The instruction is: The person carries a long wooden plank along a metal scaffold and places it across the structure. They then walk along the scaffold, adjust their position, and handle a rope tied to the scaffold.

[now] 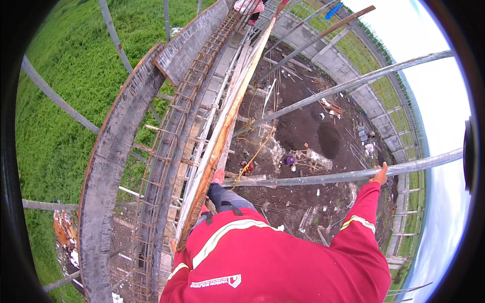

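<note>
A long wooden plank (222,132) stretches away from my left side toward the top of the view. My left hand (174,246) is at its near end; only a sliver of fingers shows at the edge, closed on the wood. My right arm reaches out to the right, and my right hand (380,174) is wrapped round a grey metal scaffold pipe (323,179). Both my arms are in red sleeves with reflective bands. My shoe (218,176) rests beside the plank, high above the ground.
Left of the plank runs a rebar cage (174,118) beside curved formwork panels (108,151). Another person (249,6) is at the plank's far end. More pipes (353,83) slant across the right. Far below, a worker (290,159) is on the dirt floor, ringed by a concrete wall (361,93).
</note>
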Available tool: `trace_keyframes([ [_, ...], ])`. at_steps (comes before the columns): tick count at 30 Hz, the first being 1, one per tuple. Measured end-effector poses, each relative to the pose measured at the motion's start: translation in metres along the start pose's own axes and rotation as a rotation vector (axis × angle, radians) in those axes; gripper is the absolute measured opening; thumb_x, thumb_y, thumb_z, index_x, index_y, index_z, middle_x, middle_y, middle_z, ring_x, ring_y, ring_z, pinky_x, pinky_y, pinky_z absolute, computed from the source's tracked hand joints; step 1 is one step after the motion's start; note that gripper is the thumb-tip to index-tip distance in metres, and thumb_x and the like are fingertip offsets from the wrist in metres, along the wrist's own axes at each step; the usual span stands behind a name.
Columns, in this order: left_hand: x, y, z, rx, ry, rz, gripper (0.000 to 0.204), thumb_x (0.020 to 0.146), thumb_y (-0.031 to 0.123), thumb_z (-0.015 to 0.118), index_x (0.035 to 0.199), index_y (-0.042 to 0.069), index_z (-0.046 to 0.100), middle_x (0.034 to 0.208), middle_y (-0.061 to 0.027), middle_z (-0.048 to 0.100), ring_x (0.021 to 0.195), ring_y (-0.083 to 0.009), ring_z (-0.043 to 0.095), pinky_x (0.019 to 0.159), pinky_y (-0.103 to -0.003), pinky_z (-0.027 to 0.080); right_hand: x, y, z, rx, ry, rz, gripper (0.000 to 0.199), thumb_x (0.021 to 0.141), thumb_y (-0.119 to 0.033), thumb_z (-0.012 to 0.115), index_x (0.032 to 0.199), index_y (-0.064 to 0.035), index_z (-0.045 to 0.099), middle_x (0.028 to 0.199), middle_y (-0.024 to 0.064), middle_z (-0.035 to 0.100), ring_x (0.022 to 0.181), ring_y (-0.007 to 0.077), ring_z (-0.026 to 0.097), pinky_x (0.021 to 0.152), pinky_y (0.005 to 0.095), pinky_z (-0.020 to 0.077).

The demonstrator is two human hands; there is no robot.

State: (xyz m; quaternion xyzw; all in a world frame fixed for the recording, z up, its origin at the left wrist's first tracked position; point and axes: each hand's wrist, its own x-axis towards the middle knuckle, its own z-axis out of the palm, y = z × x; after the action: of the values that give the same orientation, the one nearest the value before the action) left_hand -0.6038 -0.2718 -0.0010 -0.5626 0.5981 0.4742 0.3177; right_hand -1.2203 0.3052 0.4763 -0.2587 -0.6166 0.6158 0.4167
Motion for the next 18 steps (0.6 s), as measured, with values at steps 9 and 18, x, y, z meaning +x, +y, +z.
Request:
trace_keyframes([
  [9,0.002,-0.002,-0.003,0.013,-0.006,-0.006,0.043,0.080,0.029,0.052,0.113,0.003,0.061,0.115,-0.0264,0.061,0.111,-0.0417,0.056,0.087,-0.046,0.045,0.001,0.001,-0.001,-0.008,0.004,-0.011,0.068,0.069,-0.033,0.081,0.114,0.0091,0.050,0.092,0.0145,0.061,0.076,0.0254,0.063,0.068,0.0394,0.0523],
  [18,0.010,-0.011,-0.001,0.018,-0.012,-0.017,0.044,0.080,0.030,0.052,0.111,0.002,0.063,0.114,-0.0270,0.061,0.112,-0.0426,0.055,0.087,-0.047,0.045,0.002,-0.002,-0.001,-0.013,0.026,0.028,0.061,0.071,-0.031,0.080,0.114,0.0025,0.051,0.089,0.0127,0.060,0.071,0.0235,0.062,0.062,0.0353,0.0549],
])
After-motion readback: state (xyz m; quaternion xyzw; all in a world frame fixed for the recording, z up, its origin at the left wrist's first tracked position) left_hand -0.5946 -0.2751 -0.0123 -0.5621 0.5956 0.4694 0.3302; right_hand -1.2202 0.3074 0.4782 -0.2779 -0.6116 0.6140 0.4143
